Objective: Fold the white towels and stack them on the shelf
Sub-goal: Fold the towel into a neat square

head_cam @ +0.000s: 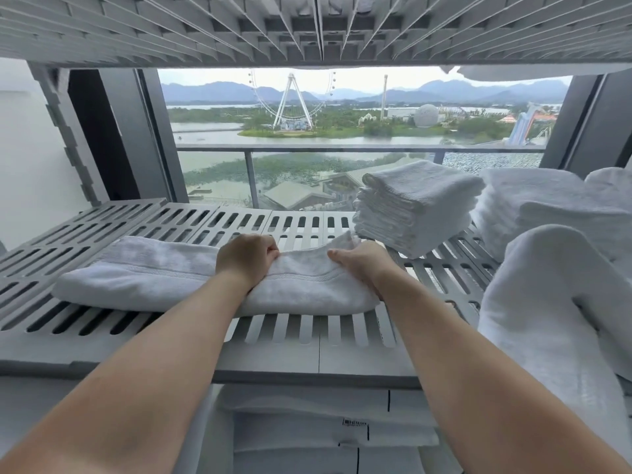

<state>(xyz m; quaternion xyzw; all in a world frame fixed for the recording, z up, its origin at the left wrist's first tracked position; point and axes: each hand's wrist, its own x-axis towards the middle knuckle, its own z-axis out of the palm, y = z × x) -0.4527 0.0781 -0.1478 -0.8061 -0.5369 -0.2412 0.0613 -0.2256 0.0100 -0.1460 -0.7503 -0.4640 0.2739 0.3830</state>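
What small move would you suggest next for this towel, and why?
Probably fold its right end over leftward: the towel lies as a long strip on the shelf, left hand gripping its middle, right hand gripping that end.

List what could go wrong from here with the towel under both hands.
1. The towel bunches up between the left hand and right hand, so the next fold may come out uneven.
2. The right hand works close to the folded stack; a wide sweep might knock it askew.
3. The loose towel at right droops past the shelf front and may slide off.
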